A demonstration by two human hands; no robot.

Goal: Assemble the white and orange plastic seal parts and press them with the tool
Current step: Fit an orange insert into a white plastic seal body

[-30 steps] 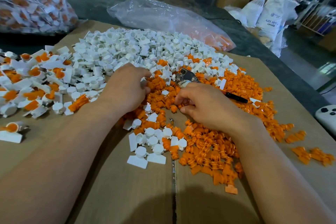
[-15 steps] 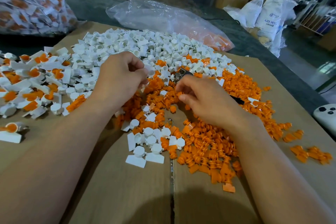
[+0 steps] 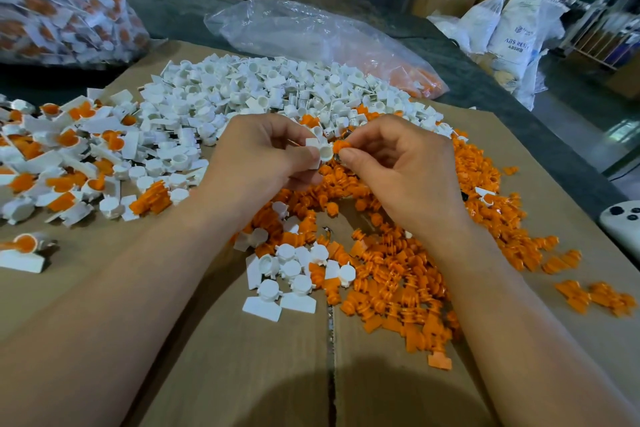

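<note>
My left hand [image 3: 263,156] pinches a white seal part [image 3: 322,151], a small cup with a flat tab, its mouth turned right. My right hand [image 3: 398,166] holds an orange seal part [image 3: 341,146] by the fingertips, right at the cup's mouth and touching it. Both hands hover above the heaps on the cardboard. A big heap of white parts [image 3: 263,94] lies behind the hands. Orange parts [image 3: 398,274] spread under and right of my right hand. The pressing tool is almost wholly hidden behind my right hand.
Joined white-and-orange seals [image 3: 65,152] lie in a pile at the left. A clear plastic bag [image 3: 311,35] with some orange parts lies at the back, and a full bag [image 3: 59,0] stands far left. A white controller [image 3: 623,222] rests at the right edge. Cardboard sheet [image 3: 242,374] covers the table.
Both hands lifted off the heaps and came together. The left brought up a white part, the right an orange one, and the two parts now meet between the fingertips.
</note>
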